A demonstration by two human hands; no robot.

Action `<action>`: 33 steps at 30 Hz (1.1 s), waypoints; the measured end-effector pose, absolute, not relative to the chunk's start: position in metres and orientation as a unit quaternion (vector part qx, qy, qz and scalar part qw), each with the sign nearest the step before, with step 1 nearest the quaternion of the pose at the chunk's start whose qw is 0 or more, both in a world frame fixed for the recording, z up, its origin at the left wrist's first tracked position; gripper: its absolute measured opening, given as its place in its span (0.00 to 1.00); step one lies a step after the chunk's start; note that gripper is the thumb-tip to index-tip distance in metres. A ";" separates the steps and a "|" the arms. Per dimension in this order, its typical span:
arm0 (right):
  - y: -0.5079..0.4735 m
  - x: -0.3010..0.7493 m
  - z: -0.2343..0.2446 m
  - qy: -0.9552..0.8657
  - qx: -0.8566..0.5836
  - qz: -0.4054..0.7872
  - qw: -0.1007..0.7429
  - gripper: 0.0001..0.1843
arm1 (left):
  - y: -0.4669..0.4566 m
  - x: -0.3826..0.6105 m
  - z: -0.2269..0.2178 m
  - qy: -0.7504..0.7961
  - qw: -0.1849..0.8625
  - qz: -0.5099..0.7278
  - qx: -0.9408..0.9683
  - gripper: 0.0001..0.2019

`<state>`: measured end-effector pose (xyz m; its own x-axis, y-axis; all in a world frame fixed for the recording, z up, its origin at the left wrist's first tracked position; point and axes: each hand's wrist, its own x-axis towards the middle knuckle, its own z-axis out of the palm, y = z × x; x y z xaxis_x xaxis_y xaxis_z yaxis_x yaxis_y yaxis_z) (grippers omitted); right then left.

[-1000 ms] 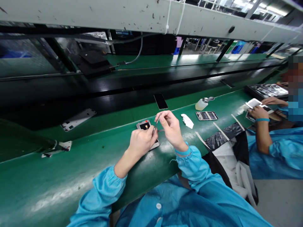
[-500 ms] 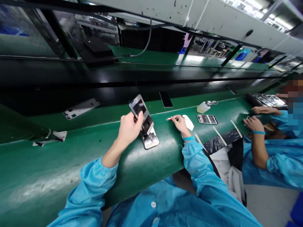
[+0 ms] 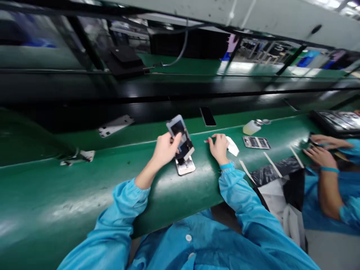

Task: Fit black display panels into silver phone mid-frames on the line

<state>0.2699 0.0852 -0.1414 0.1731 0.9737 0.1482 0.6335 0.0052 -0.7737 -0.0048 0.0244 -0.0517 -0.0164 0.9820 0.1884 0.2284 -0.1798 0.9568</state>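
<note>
My left hand (image 3: 165, 150) pinches a phone screen panel (image 3: 185, 144) between thumb and fingers. The panel is tilted, its grey and black inner side facing me. Below it on the green bench lies a phone body (image 3: 185, 167), partly hidden by the panel; whether the two touch I cannot tell. To the right, the curled fingers of my right hand (image 3: 219, 148) close at the end of a small red-tipped tool (image 3: 207, 141), most of which is hidden. A white cloth (image 3: 232, 146) lies beside that hand.
An opened phone (image 3: 256, 142) and a pale yellow liquid bottle (image 3: 252, 127) stand right. A dark phone screen (image 3: 208, 116) and a white phone plate (image 3: 116, 126) lie farther back. A co-worker's hands (image 3: 322, 152) work near a black tray (image 3: 337, 125).
The view has shifted, so the bench things appear farther right. My right hand's fingers have curled in closer around the red-tipped tool. My left hand still holds the panel.
</note>
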 end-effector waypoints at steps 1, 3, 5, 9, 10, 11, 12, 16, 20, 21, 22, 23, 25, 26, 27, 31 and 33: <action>0.082 0.263 -0.138 -0.611 -0.637 0.258 0.392 0.27 | 0.024 -0.001 -0.056 0.507 0.392 0.495 0.586 0.28; 0.077 0.245 -0.134 -0.631 -0.559 0.346 0.412 0.35 | 0.023 0.007 -0.066 0.497 0.403 0.496 0.587 0.34; 0.070 0.226 -0.133 -0.639 -0.481 0.443 0.406 0.42 | 0.025 0.015 -0.077 0.499 0.398 0.492 0.592 0.38; 0.058 0.207 -0.133 -0.606 -0.388 0.578 0.384 0.43 | 0.039 0.000 -0.088 0.547 0.348 0.464 0.604 0.36; 0.057 0.209 -0.132 -0.574 -0.374 0.615 0.391 0.41 | 0.045 -0.016 -0.087 0.569 0.323 0.456 0.603 0.33; 0.058 0.213 -0.131 -0.533 -0.360 0.651 0.403 0.39 | 0.051 -0.037 -0.084 0.596 0.293 0.450 0.598 0.30; 0.060 0.219 -0.130 -0.487 -0.346 0.684 0.418 0.37 | 0.057 -0.063 -0.081 0.628 0.256 0.442 0.587 0.28; 0.075 0.239 -0.130 -0.379 -0.310 0.737 0.466 0.34 | 0.070 -0.181 -0.069 0.764 0.150 0.366 0.510 0.44; 0.081 0.239 -0.133 -0.370 -0.283 0.748 0.473 0.36 | 0.069 -0.249 -0.073 0.811 0.147 0.262 0.502 0.30; 0.081 0.237 -0.133 -0.371 -0.279 0.748 0.475 0.36 | 0.069 -0.255 -0.077 0.810 0.148 0.246 0.512 0.28; 0.080 0.235 -0.133 -0.371 -0.276 0.746 0.479 0.35 | 0.068 -0.257 -0.081 0.806 0.148 0.235 0.523 0.28; 0.079 0.233 -0.132 -0.371 -0.277 0.744 0.483 0.35 | 0.068 -0.257 -0.085 0.801 0.147 0.230 0.534 0.27; 0.077 0.231 -0.131 -0.370 -0.287 0.733 0.494 0.35 | 0.067 -0.253 -0.092 0.788 0.141 0.236 0.551 0.27; 0.076 0.231 -0.130 -0.370 -0.295 0.726 0.500 0.36 | 0.066 -0.250 -0.093 0.780 0.138 0.247 0.558 0.28; 0.076 0.231 -0.130 -0.372 -0.303 0.718 0.505 0.37 | 0.066 -0.247 -0.092 0.772 0.134 0.262 0.563 0.30; 0.079 0.231 -0.127 -0.395 -0.333 0.676 0.525 0.40 | 0.063 -0.232 -0.074 0.734 0.108 0.350 0.572 0.41; 0.083 0.230 -0.120 -0.413 -0.338 0.647 0.544 0.41 | 0.061 -0.219 -0.060 0.704 0.098 0.401 0.577 0.44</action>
<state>0.2299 0.0827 -0.1200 -0.1796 0.9837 0.0129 -0.4258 -0.0659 -0.9024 -0.2195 0.0610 -0.0602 -0.3141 0.8919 0.3253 0.7348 0.0114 0.6782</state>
